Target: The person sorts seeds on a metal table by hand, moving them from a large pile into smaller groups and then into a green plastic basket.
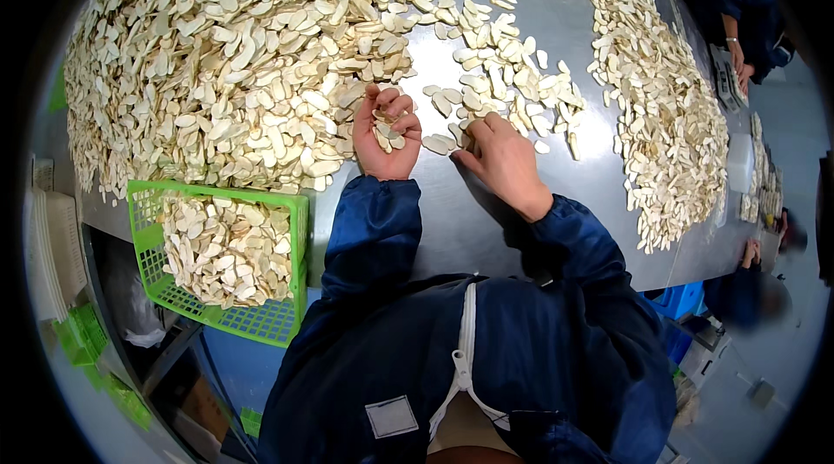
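Note:
My left hand (pixel 382 155) is turned palm up above the metal tabletop (pixel 565 177), its fingers curled around several pale, dried oval slices (pixel 387 134). To its right, my right hand (pixel 508 164) is palm down with bent fingers, thumb apart from the index finger, touching the loose slices (pixel 439 143) on the metal; its fingertips are partly hidden. A large heap of slices (pixel 208 56) covers the upper left of the table. A green perforated basket (pixel 156 290) at the near left edge holds more slices.
A long band of slices (pixel 660 116) runs down the table's right side. Co-workers in dark clothes are at the far right, one (pixel 730 3) upper, another (pixel 738 290) lower. Blue bins (pixel 673 299) and stacked white trays (pixel 56 247) stand beside the table.

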`<state>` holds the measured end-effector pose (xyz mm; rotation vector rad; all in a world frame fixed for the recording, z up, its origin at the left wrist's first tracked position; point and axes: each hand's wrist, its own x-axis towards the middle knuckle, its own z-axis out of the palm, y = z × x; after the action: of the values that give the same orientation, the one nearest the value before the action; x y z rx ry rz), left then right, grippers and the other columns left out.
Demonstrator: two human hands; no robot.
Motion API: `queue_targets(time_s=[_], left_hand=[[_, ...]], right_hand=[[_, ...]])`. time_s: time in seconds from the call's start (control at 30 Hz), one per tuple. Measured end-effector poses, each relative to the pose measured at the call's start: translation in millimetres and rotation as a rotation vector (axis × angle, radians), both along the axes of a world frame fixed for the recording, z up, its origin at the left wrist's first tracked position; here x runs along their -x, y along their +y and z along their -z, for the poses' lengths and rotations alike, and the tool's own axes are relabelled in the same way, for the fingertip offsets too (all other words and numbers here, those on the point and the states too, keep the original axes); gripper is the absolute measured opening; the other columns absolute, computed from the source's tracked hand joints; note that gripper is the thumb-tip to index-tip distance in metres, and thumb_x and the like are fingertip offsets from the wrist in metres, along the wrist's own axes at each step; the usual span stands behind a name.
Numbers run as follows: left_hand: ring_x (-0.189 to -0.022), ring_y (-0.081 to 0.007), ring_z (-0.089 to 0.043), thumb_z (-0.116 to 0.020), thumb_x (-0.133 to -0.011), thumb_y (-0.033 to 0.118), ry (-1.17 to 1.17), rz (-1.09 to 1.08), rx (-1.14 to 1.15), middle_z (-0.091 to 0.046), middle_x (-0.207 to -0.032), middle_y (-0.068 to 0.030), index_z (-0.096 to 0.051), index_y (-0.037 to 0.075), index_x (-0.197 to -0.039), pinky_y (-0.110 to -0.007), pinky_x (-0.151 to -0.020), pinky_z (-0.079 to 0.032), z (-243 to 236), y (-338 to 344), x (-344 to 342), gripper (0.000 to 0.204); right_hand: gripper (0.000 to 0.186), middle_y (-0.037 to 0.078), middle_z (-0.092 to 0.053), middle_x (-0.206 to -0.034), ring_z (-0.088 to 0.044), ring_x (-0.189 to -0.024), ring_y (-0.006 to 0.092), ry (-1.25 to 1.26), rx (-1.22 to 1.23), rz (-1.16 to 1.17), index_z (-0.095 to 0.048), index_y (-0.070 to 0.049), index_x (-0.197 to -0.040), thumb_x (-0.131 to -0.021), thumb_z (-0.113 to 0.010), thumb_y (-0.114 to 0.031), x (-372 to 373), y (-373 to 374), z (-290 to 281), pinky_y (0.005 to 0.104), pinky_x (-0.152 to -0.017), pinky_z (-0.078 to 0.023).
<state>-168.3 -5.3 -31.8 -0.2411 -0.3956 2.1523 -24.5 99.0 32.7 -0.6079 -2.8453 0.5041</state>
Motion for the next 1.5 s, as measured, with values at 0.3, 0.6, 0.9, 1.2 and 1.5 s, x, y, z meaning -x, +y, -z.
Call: queue_targets(time_s=[0.3, 0.6, 0.9, 1.2, 1.5], left_hand=[[-0.074, -0.0113, -0.044, -0.05, -0.09, 0.014, -0.002, 0.009, -0.016, -0.051, -0.084, 0.0014, -0.061, 0.011, -0.102, -0.024, -0.056, -0.039, 1, 2, -2, 0.016], [-0.074, -0.0123, -0.045, -0.05, -0.091, 0.016, -0.005, 0.016, -0.01, -0.054, -0.085, -0.0005, -0.062, 0.011, -0.102, -0.023, -0.055, -0.039, 2, 2, 0, 0.016], [-0.074, -0.0111, -0.045, -0.049, -0.09, 0.013, 0.006, 0.012, -0.017, -0.051, -0.083, 0.0021, -0.061, 0.013, -0.102, -0.023, -0.056, -0.039, 0, 0, 1, 0.017], [-0.074, -0.0108, -0.044, -0.049, -0.09, 0.014, -0.004, -0.004, -0.029, -0.05, -0.084, 0.0018, -0.061, 0.013, -0.102, -0.024, -0.056, -0.039, 3, 0, 1, 0.017], [-0.074, -0.0129, -0.044, -0.05, -0.092, 0.016, -0.012, -0.024, -0.006, -0.049, -0.082, 0.0012, -0.059, 0.012, -0.103, -0.024, -0.055, -0.038, 2, -2, 1, 0.015]], right_hand=[[0.01, 0.01, -0.056, -0.074, -0.058, -0.067, 0.0254, 0.055, 0.392, 0.124, -0.064, -0.004, -0.079, -0.077, -0.066, -0.013, -37, 29, 13, 0.0347, -0.058, -0.045], [0.016, 0.008, -0.055, -0.078, -0.058, -0.073, 0.0263, -0.021, 0.003, 0.096, -0.061, -0.007, -0.081, -0.072, -0.07, -0.016, -39, 16, 2, 0.0361, -0.061, -0.047], [0.014, 0.007, -0.061, -0.078, -0.056, -0.062, 0.0192, 0.107, 0.494, 0.128, -0.059, -0.003, -0.07, -0.08, -0.064, -0.012, -42, 42, 13, 0.0308, -0.058, -0.046], [0.013, -0.003, -0.053, -0.064, -0.04, -0.048, 0.0018, 0.045, 1.23, 0.184, -0.058, -0.003, -0.084, -0.088, -0.059, -0.015, 6, 49, 3, 0.0171, -0.041, -0.027], [0.023, 0.015, -0.06, -0.063, -0.059, -0.061, 0.0323, -0.09, 0.091, 0.022, -0.059, -0.003, -0.073, -0.075, -0.063, -0.026, 58, 33, 14, 0.0387, -0.055, -0.045]])
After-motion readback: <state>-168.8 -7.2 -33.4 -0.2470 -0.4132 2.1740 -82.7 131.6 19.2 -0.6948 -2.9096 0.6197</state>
